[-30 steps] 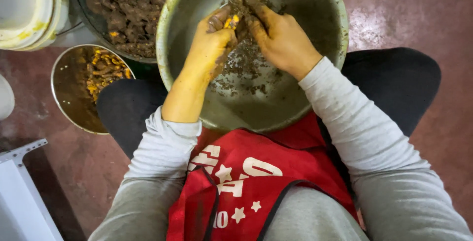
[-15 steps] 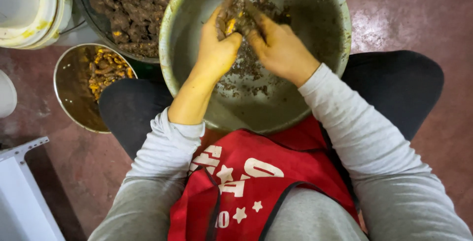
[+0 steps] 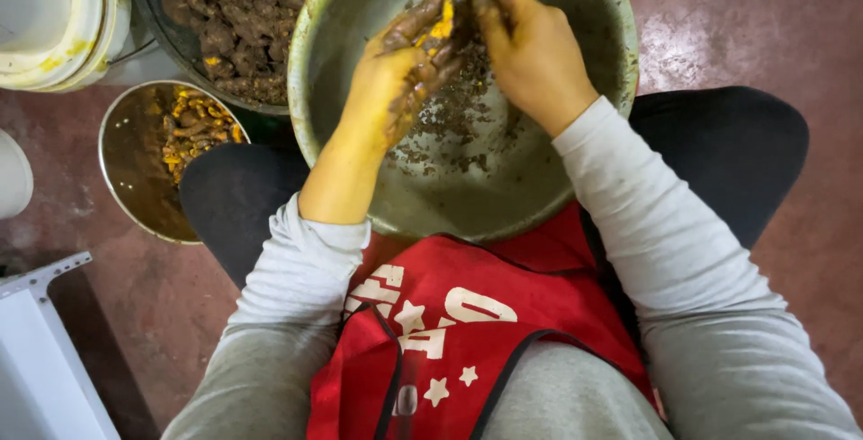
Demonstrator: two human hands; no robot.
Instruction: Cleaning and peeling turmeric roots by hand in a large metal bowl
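A large metal bowl (image 3: 575, 179) rests on my lap, with brown peelings and dirt scattered over its bottom. Over it my left hand (image 3: 395, 76), stained yellow, grips a muddy turmeric root (image 3: 442, 22) whose orange flesh shows at one end. My right hand (image 3: 530, 44) is closed against the same root from the right, its fingers dirty; whether it holds a small tool I cannot tell.
A dark basin of muddy unpeeled roots (image 3: 235, 13) stands at the upper left. Below it a smaller metal bowl (image 3: 135, 175) holds orange peeled pieces. A white bucket (image 3: 54, 17) sits at the far left, a white frame (image 3: 40, 350) at the lower left. The floor is reddish.
Both hands have stayed over the bowl, working the root; they have shifted slightly up and to the right in view, and the orange end of the root now shows more.
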